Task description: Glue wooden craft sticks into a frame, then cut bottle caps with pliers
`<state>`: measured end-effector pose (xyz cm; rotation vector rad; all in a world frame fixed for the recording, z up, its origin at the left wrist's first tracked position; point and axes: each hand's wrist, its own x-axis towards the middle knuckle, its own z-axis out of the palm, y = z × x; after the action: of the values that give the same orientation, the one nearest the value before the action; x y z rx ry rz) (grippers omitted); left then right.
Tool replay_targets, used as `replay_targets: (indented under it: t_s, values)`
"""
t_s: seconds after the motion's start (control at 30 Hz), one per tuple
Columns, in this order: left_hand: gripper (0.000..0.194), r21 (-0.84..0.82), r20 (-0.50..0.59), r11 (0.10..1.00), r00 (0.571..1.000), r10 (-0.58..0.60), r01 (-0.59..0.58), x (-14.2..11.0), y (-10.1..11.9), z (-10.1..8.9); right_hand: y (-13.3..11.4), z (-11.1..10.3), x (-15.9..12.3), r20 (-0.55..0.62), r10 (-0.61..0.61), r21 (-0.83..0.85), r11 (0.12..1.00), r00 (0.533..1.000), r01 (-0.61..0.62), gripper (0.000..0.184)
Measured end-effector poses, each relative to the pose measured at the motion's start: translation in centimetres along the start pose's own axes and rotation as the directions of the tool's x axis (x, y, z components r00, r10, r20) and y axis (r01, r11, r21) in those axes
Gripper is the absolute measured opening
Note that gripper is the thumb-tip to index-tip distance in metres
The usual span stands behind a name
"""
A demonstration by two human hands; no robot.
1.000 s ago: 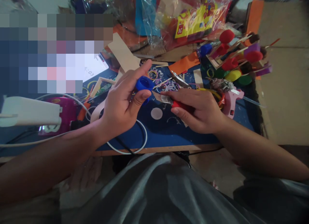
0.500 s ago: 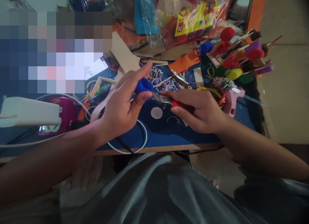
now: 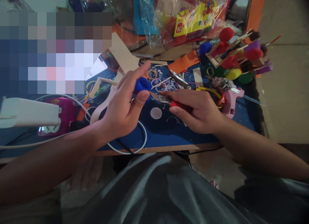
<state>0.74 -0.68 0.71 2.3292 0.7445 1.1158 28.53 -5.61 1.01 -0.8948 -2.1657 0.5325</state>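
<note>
A blue bottle cap (image 3: 143, 84) is gripped between the thumb and fingers of my left hand (image 3: 122, 108), its hollow side partly showing. In my right hand (image 3: 200, 109) is a knife (image 3: 165, 99) with a red handle, its blade pointing left. The blade tip reaches my left thumb and the lower edge of the cap; whether it touches the plastic I cannot tell. Below the blade lies a pale round disc (image 3: 156, 113) on the blue table top (image 3: 166, 135). Thin cut rings and shavings (image 3: 166, 84) are scattered just behind the knife.
Pliers (image 3: 180, 79) and an orange strip (image 3: 184, 62) lie behind my right hand. To the right are a pink glue gun (image 3: 233, 100) and stick-and-cap assemblies (image 3: 238, 55). A white charger (image 3: 30, 111) and looping white cable (image 3: 146, 134) occupy the left and front.
The blue cap has tilted in my left hand, and the knife blade has come up against its near side. My right hand has barely moved.
</note>
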Motion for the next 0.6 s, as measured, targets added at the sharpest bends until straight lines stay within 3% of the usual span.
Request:
replay_targets:
  t_s: [0.1, 0.2, 0.33, 0.6]
  values:
    - [0.057, -0.103, -0.064, 0.994, 0.998, 0.024, -0.031, -0.5, -0.3, 0.6, 0.0, -0.1, 0.1, -0.003, 0.004, 0.0, 1.0, 1.0, -0.004, 0.046]
    - [0.055, -0.226, -0.043, 0.965, 0.988, -0.149, 0.136, -0.8, -0.7, 1.2, 0.1, -0.2, 0.2, -0.013, -0.001, -0.009, 1.0, 1.0, 0.001, 0.046]
    - [0.053, -0.4, -0.053, 0.897, 0.972, -0.228, 0.188, -0.8, -0.9, 1.7, 0.1, -0.2, 0.2, -0.033, -0.006, -0.037, 0.999, 0.999, 0.005, 0.044]
    - [0.052, -0.382, -0.026, 0.876, 0.944, -0.329, 0.295, -0.7, 0.3, 1.3, 0.1, -0.3, 0.2, -0.025, -0.021, -0.059, 0.998, 0.999, 0.02, 0.042]
